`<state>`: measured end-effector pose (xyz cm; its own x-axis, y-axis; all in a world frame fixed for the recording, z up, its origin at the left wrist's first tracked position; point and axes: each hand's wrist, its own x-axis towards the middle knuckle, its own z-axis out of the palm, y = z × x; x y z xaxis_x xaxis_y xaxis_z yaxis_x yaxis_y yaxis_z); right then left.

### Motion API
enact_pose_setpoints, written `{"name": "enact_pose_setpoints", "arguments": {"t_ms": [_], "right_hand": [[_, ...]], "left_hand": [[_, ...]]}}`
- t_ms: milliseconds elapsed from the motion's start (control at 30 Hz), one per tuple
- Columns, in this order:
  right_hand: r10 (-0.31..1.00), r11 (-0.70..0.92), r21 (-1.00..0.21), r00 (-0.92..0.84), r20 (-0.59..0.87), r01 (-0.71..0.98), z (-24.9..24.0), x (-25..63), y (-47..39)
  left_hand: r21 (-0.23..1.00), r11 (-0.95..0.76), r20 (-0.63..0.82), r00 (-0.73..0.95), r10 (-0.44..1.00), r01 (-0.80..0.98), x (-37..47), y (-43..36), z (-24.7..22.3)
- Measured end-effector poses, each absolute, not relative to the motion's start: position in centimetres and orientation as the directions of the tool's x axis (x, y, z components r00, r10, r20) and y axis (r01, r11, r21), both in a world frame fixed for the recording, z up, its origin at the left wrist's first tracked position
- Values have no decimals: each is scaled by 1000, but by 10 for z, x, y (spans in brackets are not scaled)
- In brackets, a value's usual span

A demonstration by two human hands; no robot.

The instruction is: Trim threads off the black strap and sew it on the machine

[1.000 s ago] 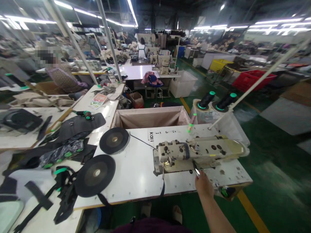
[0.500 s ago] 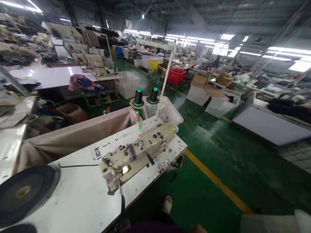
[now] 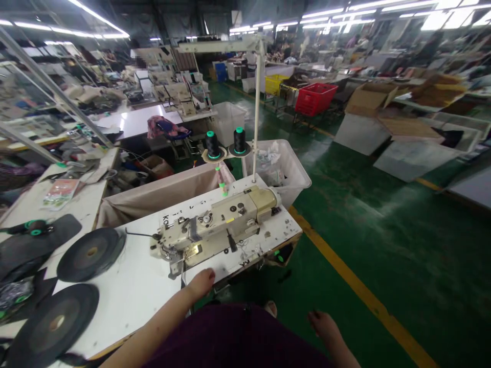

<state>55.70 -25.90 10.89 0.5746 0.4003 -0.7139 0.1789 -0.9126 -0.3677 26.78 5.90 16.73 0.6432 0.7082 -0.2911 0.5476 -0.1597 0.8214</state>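
My left hand (image 3: 202, 282) is over the front edge of the white table, just right of the needle end of a cream sewing machine (image 3: 218, 220). Its fingers are curled in, with nothing visible in them. A narrow dark tape hangs at the machine's needle end, close to this hand. Out to the right, above the green floor, my right hand (image 3: 322, 324) hangs low, its fingers loosely apart and holding nothing. Two large black tape rolls, an upper roll (image 3: 86, 254) and a lower roll (image 3: 56, 327), lie flat on the table's left part.
Two black thread cones (image 3: 240, 140) stand on the thread stand behind the machine. A white plastic bin (image 3: 287, 163) adjoins the table's far end. A beige cloth-lined trough (image 3: 164, 191) runs along its back. Further off are a red basket (image 3: 315, 99) and cardboard boxes (image 3: 370, 99).
The view has swung left and levelled. Both forearms have come into sight, my left hand now at the table edge. The second tape roll shows more fully.
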Motion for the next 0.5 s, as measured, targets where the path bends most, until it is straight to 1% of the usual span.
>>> {"name": "enact_pose_setpoints", "arguments": {"t_ms": [67, 133, 267, 400, 500], "right_hand": [[462, -878, -441, 568, -681, 185, 116, 564, -227], [541, -823, -532, 562, -626, 199, 128, 564, -193], [688, -677, -695, 544, -480, 243, 163, 547, -128], [776, -528, -815, 527, -348, 240, 197, 518, -60], [810, -448, -876, 497, -311, 182, 214, 493, -7]], "left_hand": [[831, -110, -305, 611, 730, 545, 295, 73, 151], [866, -62, -299, 613, 731, 496, 327, 85, 138], [940, -2, -251, 697, 672, 340, 369, 91, 132], [964, 2, -204, 735, 647, 266, 359, 81, 148], [970, -40, -159, 750, 642, 240, 333, 76, 163]]}}
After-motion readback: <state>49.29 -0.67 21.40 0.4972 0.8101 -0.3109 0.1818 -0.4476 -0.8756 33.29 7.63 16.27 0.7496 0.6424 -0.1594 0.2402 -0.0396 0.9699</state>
